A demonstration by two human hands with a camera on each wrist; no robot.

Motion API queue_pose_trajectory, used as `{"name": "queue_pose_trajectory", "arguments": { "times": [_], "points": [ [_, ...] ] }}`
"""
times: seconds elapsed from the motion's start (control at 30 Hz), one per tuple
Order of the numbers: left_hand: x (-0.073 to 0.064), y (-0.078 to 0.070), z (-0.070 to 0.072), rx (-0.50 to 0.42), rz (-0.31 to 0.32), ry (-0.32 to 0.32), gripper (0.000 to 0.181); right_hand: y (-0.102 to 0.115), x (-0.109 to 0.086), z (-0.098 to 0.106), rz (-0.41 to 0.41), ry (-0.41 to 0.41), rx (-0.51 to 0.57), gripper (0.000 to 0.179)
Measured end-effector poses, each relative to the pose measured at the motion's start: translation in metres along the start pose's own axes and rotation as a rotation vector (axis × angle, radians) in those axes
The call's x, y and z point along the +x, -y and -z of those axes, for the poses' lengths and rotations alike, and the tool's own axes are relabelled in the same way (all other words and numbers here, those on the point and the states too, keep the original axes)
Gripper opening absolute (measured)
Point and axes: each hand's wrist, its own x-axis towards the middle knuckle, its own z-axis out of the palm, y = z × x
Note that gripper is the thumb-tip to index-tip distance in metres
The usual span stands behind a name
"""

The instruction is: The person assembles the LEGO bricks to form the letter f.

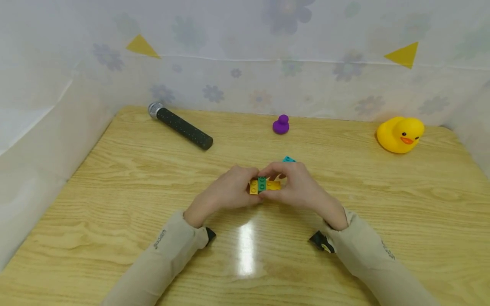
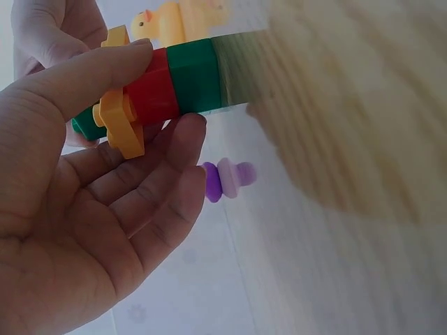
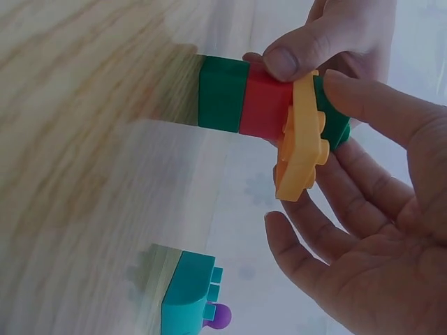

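A stack of toy building blocks stands on the table (image 1: 126, 204) between the two hands. From the bottom it has a green block (image 2: 195, 75), a red block (image 3: 265, 103), a yellow piece (image 1: 273, 185) that sticks out sideways, and a green block (image 1: 262, 184) on top. My left hand (image 1: 235, 187) pinches the red block, its thumb lying across it in the left wrist view. My right hand (image 1: 294, 185) holds the top green block between thumb and fingers. A teal block (image 3: 187, 289) sits on the table just beyond my right hand, mostly hidden by it in the head view.
Toward the back left lies a black microphone (image 1: 183, 127) with a silver head. A small purple duck-shaped toy (image 1: 281, 125) is at the back middle, and a yellow rubber duck (image 1: 398, 135) at the back right. A flowered sheet (image 1: 245, 76) hangs behind the table.
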Motion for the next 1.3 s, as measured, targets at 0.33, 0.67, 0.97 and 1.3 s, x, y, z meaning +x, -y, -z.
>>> {"name": "queue_pose_trajectory", "arguments": {
  "times": [0.33, 0.67, 0.97, 1.3],
  "points": [
    [0.0, -0.002, -0.001, -0.02, -0.01, -0.025, 0.032, 0.005, -0.001, -0.001, 0.014, -0.001, -0.045, 0.033],
    [-0.001, -0.003, 0.0, 0.007, -0.028, -0.041, 0.03, 0.007, -0.002, 0.002, -0.014, 0.025, -0.038, 0.034],
    [0.001, -0.006, -0.002, 0.0, 0.024, -0.025, 0.034, -0.001, -0.004, 0.024, -0.029, 0.04, -0.058, 0.022],
    [0.002, -0.006, -0.001, 0.02, 0.071, 0.008, 0.041, -0.018, -0.005, 0.049, -0.126, -0.093, -0.1, 0.016]
  ]
}}
